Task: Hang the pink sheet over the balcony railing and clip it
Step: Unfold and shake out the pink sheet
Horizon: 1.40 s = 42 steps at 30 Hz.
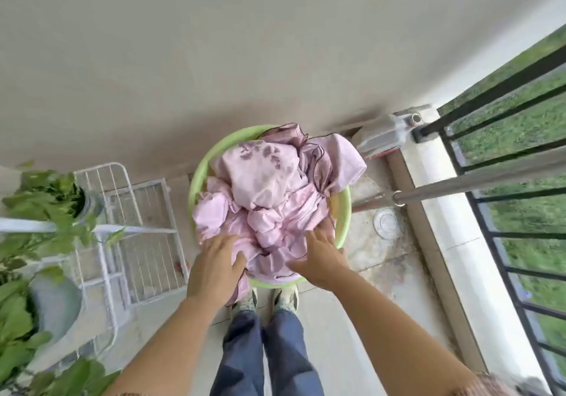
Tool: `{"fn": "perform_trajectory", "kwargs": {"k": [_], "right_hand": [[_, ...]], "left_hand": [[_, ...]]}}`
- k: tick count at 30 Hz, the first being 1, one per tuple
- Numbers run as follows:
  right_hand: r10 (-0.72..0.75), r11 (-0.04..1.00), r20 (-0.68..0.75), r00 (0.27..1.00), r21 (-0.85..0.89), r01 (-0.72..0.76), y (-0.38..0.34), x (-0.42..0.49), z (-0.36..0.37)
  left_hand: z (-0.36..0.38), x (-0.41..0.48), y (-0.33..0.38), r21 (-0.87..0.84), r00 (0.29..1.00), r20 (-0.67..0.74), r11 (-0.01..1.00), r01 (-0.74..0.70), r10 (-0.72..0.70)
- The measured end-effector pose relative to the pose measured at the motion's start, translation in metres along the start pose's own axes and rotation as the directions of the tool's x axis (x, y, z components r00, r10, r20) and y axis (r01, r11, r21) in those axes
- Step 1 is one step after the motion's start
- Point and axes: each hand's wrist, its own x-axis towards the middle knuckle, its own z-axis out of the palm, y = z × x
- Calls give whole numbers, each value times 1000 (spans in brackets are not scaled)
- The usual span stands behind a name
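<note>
i'm starting the pickup step, left hand (pixel 214 262) and right hand (pixel 321 256) resting spread and loose on the sheet (pixel 269 187) bunched in the basin (pixel 193 187), not gripping yet, next needing a firm gather and lift toward the railing (pixel 505 85).

We stand on a balcony with a plain beige wall (pixel 245 43) ahead and a pale, stained tiled floor (pixel 395 261) underfoot. To our left, a white wire drying rack (pixel 134 212) sits beside leafy potted plants (pixel 46 199). Soft daylight falls evenly, and green grass (pixel 526 215) shows at right.
</note>
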Motion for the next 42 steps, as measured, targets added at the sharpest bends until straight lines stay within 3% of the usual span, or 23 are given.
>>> {"fn": "perform_trajectory", "kwargs": {"k": [3,6,9,11,13,15,17,21,26,29,32,36,39,42], "right_hand": [[21,997,36,999,-72,-19,7,19,19],[41,990,-15,999,-137,-42,18,37,37],[5,976,-93,996,-215,-25,23,51,42],[-17,974,-155,988,-226,-19,22,58,36],[33,999,-168,985,23,-30,19,59,25],[61,952,-190,980,306,0,20,55,10],[69,891,-235,969,452,46,17,43,-6],[51,731,-270,962,666,148,-1,16,-37],[-193,749,-370,909,542,380,-24,-25,-92],[-308,785,-424,852,393,479,-39,-53,-130],[-322,763,-464,825,389,516,-49,-82,-160],[-347,682,-492,798,452,575,-67,-131,-196],[-368,600,-604,706,426,677,-92,-173,-247],[-311,450,-719,622,465,763,-111,-209,-303]], "left_hand": [[26,19,-6,162,993,112,985,-52,34],[50,26,-8,350,979,203,932,-96,25],[55,36,-2,463,993,116,884,-69,17],[52,49,-2,479,990,142,874,-83,16],[42,60,-4,413,982,190,906,-98,19],[31,66,-11,192,992,124,980,-55,31],[16,63,-9,-52,996,87,998,-20,25],[-24,33,18,-381,997,-61,922,-63,43],[-79,-7,48,-703,989,-59,709,53,-133],[-119,-23,68,-720,983,-134,694,-11,-124],[-163,-38,92,-727,966,-235,679,-102,-106],[-238,-59,143,-744,936,-352,611,-269,-16],[-304,-69,184,-773,902,-432,506,-382,21],[-364,-83,211,-704,854,-501,506,-498,143]]}}
